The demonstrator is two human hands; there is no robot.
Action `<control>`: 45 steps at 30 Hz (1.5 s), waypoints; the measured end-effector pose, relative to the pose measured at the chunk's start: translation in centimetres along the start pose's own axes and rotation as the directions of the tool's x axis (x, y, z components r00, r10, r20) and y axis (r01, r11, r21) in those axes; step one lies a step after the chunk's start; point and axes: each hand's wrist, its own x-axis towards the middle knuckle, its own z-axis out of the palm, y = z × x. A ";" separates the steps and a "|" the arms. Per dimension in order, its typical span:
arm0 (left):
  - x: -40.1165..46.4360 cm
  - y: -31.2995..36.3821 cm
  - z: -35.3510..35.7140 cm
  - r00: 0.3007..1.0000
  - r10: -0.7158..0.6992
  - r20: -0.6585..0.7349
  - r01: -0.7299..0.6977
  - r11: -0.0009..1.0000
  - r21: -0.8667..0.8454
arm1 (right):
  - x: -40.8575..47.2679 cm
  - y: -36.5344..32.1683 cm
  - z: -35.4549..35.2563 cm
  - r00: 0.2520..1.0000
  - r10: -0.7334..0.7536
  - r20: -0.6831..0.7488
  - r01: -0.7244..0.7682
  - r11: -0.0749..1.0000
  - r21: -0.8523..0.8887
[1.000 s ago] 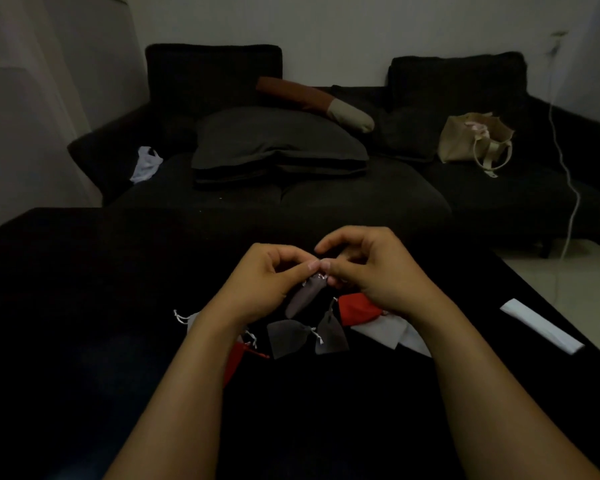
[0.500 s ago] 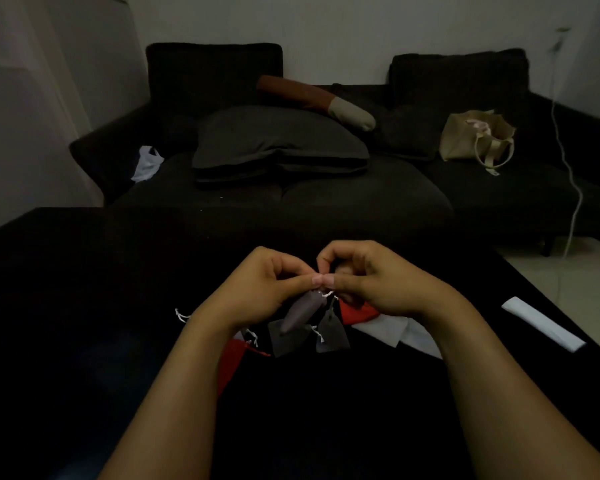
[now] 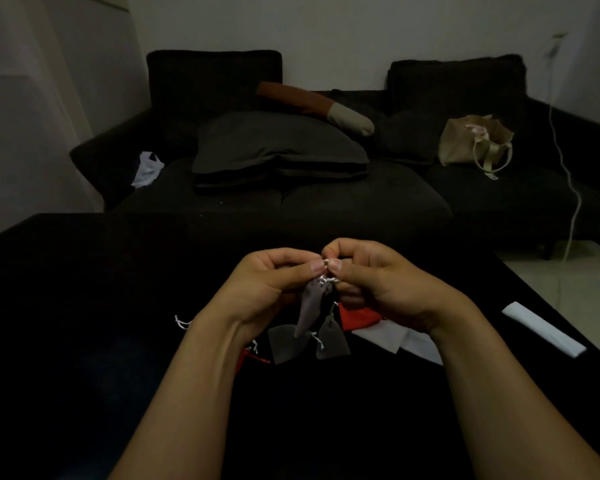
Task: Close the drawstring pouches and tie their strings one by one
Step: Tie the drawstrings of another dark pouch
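A small grey drawstring pouch [image 3: 309,311] hangs in the air over the dark table [image 3: 84,306], its gathered top between my hands. My left hand [image 3: 267,282] and my right hand [image 3: 371,282] both pinch its white strings [image 3: 326,277] at the top, thumbs nearly touching. Below on the table lie two more grey pouches [image 3: 284,346] [image 3: 331,341] with white strings, a red pouch [image 3: 357,317] and white pouches [image 3: 395,339] under my right wrist. Another red pouch [image 3: 248,356] peeks out beside my left forearm.
A folded white strip [image 3: 542,329] lies at the table's right edge. Behind the table stands a dark sofa [image 3: 326,202] with a grey cushion [image 3: 278,147], a beige tote bag [image 3: 475,142] and a white cable [image 3: 568,174] at right.
My hands have risen slightly with the grey pouch and the fingers have shifted on the strings; the white strings now show between my thumbs.
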 end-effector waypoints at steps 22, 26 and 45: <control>-0.3 0.3 0.4 0.999 -0.015 0.040 0.016 1.000 -0.023 | 0.2 -0.4 0.3 0.983 -0.148 -0.109 0.113 0.953 -0.281; -0.3 0.4 0.1 0.999 -0.023 0.029 0.023 1.000 0.009 | 0.0 -0.5 0.2 0.976 -0.181 -0.120 0.133 0.936 -0.327; 0.5 0.2 -0.5 0.942 0.253 -0.221 -0.213 0.959 0.189 | -0.3 -1.2 -0.3 0.932 -0.204 -0.301 -0.028 0.786 -0.618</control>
